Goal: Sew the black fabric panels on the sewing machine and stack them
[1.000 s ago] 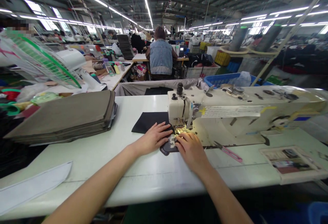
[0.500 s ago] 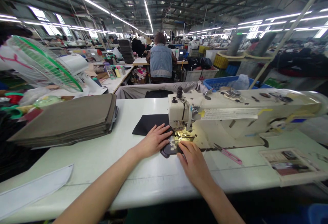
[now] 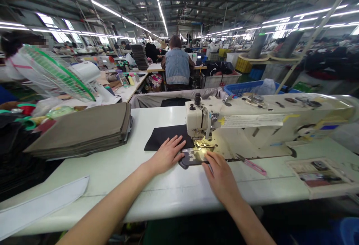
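A black fabric piece (image 3: 160, 137) lies on the table to the left of the sewing machine (image 3: 238, 118), its right end beside the lit needle plate (image 3: 204, 146). My left hand (image 3: 169, 153) lies flat with fingers spread, fingertips on the fabric's near right part. At the front edge of the dark machine bed (image 3: 193, 158), my right hand (image 3: 221, 172) rests with fingers slightly bent and the thumb apart; nothing shows in it. Pink-handled snips (image 3: 254, 166) lie to the right of that hand, their tips by the machine base.
A thick stack of brown-grey panels (image 3: 81, 127) stands at left, with a white curved piece (image 3: 45, 207) in front. A parts tray (image 3: 322, 176) sits at right. Beyond are a fan (image 3: 60, 71), a blue basket (image 3: 246, 87) and a seated person in a denim vest (image 3: 177, 65).
My right hand has shifted slightly right, away from the needle plate, baring more of the machine bed. My left hand stays on the fabric. The whole view has shifted a little.
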Tool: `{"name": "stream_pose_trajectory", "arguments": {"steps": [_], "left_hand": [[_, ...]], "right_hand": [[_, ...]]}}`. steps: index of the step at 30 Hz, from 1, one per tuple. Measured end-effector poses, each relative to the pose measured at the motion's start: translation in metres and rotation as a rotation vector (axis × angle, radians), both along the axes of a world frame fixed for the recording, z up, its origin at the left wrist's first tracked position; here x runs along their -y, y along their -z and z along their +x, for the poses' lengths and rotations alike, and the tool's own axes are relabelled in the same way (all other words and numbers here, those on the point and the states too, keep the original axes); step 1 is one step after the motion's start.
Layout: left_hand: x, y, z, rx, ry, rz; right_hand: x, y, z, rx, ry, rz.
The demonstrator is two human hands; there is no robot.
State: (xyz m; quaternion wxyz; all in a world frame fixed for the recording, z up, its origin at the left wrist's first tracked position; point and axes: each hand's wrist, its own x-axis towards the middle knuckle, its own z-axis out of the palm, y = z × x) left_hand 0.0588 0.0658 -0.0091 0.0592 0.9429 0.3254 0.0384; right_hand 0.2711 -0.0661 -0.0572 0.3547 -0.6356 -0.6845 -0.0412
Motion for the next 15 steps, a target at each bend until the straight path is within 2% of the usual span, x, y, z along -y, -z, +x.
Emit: {"name": "stream_pose_trajectory", "arguments": {"steps": [5,9,11,15], "left_hand": [[0.011,-0.015,-0.013,-0.049,-0.024,0.057],[0.003,-0.024,-0.011,0.079,-0.12,0.035],[-0.004,-0.028,-0.012,0.291,-0.222,0.002],[-0.017,-0.03,-0.028,0.988,-0.639,0.034]], "right_hand": [[0.002,0.0,0.003,0.019,-0.02,-0.02],[0.002,0.001,0.003,0.027,-0.036,-0.018],[0.002,0.001,0.003,0.028,-0.038,-0.02],[0.002,0.001,0.002,0.033,-0.029,-0.035]]}}
